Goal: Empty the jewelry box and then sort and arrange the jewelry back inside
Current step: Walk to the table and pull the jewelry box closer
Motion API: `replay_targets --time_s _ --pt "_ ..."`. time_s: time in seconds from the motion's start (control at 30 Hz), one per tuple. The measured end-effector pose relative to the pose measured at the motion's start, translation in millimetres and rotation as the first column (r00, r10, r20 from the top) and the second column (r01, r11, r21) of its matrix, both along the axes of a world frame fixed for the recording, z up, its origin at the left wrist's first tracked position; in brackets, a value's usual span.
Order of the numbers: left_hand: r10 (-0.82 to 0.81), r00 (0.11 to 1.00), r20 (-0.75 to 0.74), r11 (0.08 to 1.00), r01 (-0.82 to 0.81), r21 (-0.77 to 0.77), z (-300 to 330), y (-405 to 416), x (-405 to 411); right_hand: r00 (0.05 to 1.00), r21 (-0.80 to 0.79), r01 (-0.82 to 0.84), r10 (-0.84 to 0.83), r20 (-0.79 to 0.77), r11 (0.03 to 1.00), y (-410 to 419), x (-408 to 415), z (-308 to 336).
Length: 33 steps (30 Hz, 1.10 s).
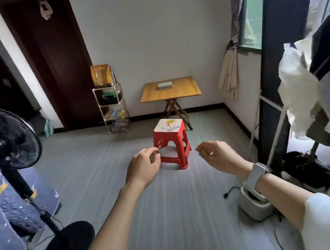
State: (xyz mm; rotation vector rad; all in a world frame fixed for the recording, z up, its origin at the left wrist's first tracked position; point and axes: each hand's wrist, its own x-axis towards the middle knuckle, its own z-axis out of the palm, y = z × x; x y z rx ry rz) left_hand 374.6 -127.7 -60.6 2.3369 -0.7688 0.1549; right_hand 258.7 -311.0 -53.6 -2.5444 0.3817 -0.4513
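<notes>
Open floor runs ahead to the worktop; only a red stool stands between, a fan left.

Two hands are raised: a left hand and a right hand. One red plastic stool, one folding wooden tabletop bearing one grey box, one black standing fan, one wire shelf rack, one white wristwatch.
</notes>
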Motion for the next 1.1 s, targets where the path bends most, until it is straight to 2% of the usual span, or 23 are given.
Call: replay_targets --time_s 0.27,0.4,0.53,0.67,0.87,1.1 --pt "-0.041 0.997 -0.063 0.997 0.045 0.065 -43.3 -98.3 160.9 0.998 0.084 0.000 0.006 -0.069 0.997 -94.5 166.0 -38.9" --pt "-0.034 0.995 -0.090 0.998 0.038 0.045 -35.8 -163.8 262.2 0.996 0.150 0.014 0.000 -0.093 0.989 -160.7 265.6 -36.7" --pt "-0.024 0.997 -0.078 1.000 0.025 0.008 -25.9 -213.9 354.1 0.995 0.148 0.003 0.011 -0.098 0.989 -213.7 363.1 -28.4" --pt "0.036 0.994 -0.104 0.999 -0.035 0.016 -36.1 -234.8 440.8 0.993 0.141 -0.057 0.070 -0.091 0.988 -238.6 461.3 -30.9" --pt "0.121 0.978 -0.169 0.992 -0.112 0.061 -78.1 -248.5 588.6 0.975 0.139 -0.146 0.166 -0.146 0.980 -259.1 617.7 -70.6" --pt "0.142 0.975 -0.171 0.990 -0.136 0.046 -107.1 -262.5 787.7 0.983 0.240 -0.099 0.132 -0.124 0.966 -274.8 828.7 -106.3"
